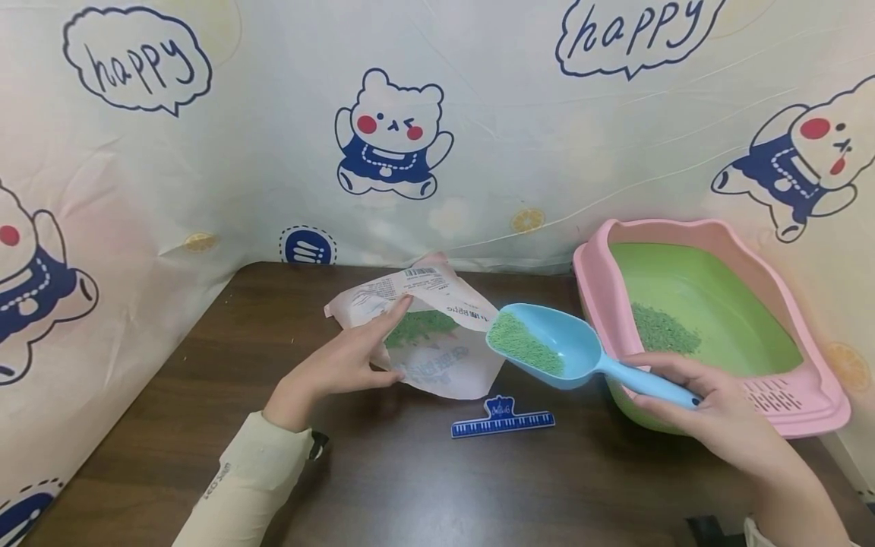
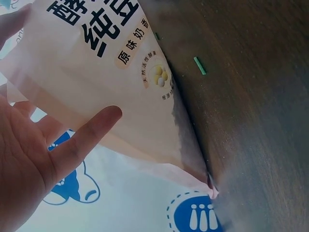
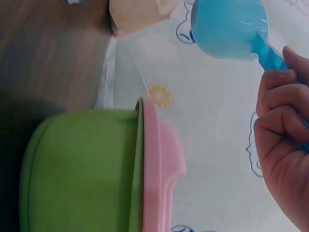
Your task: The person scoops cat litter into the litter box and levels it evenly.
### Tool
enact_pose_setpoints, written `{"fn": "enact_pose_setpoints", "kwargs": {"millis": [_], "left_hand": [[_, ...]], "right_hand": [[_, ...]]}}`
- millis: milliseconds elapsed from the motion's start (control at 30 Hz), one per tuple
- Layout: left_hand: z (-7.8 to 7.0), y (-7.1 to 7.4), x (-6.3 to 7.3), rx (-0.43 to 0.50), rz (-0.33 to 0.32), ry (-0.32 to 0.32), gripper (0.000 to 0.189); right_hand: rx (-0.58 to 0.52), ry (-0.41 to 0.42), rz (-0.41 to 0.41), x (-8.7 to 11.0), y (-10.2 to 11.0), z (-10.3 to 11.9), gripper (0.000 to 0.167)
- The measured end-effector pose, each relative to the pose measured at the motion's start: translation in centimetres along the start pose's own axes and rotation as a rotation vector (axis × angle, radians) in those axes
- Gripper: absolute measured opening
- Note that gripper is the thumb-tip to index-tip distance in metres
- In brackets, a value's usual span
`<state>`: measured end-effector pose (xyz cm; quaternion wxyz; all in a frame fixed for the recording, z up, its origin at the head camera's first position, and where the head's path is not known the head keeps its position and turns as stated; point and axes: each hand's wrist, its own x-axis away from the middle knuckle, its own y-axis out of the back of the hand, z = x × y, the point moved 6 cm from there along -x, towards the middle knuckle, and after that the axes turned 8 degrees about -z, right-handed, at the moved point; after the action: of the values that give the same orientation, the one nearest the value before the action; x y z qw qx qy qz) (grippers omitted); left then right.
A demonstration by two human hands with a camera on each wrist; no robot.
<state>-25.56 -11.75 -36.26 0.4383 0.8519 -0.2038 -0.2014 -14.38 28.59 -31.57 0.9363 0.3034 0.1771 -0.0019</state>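
In the head view my right hand (image 1: 711, 406) grips the handle of a light-blue scoop (image 1: 579, 346), its fingers curled round it. Green pellets (image 1: 522, 346) lie in the scoop, whose front edge hovers by the right side of an open paper-like bag (image 1: 465, 372). More green pellets (image 1: 420, 327) show inside the bag's mouth. My left hand (image 1: 335, 361) is at the bag's left side, thumb and forefinger spread apart. The left wrist view shows its straight thumb (image 2: 89, 137) against the bag's printed face (image 2: 111, 92); some fingers are partly hidden.
A pink-rimmed green litter box (image 1: 598, 292) stands at the right, with green pellets (image 1: 663, 329) on its floor. A blue piano-patterned clip (image 1: 502, 423) lies in front of the bag. A stray pellet (image 2: 199, 65) lies on the brown table (image 1: 383, 471). A printed curtain (image 1: 273, 152) hangs behind.
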Motion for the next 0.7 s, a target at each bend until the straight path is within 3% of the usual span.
{"fn": "enact_pose_setpoints", "kwargs": {"millis": [233, 533, 700], "left_hand": [[0.0, 0.1, 0.2, 0.014, 0.009, 0.018, 0.104], [-0.1, 0.5, 0.5, 0.014, -0.005, -0.001, 0.103], [0.0, 0.6, 0.7, 0.015, -0.002, -0.014, 0.101]], "right_hand": [[0.05, 0.011, -0.047, 0.4, 2.0, -0.8, 0.044], [0.152, -0.098, -0.14, 1.0, 4.6, -2.7, 0.042], [0.157, -0.112, -0.196, 1.5, 5.9, -3.8, 0.042]]}}
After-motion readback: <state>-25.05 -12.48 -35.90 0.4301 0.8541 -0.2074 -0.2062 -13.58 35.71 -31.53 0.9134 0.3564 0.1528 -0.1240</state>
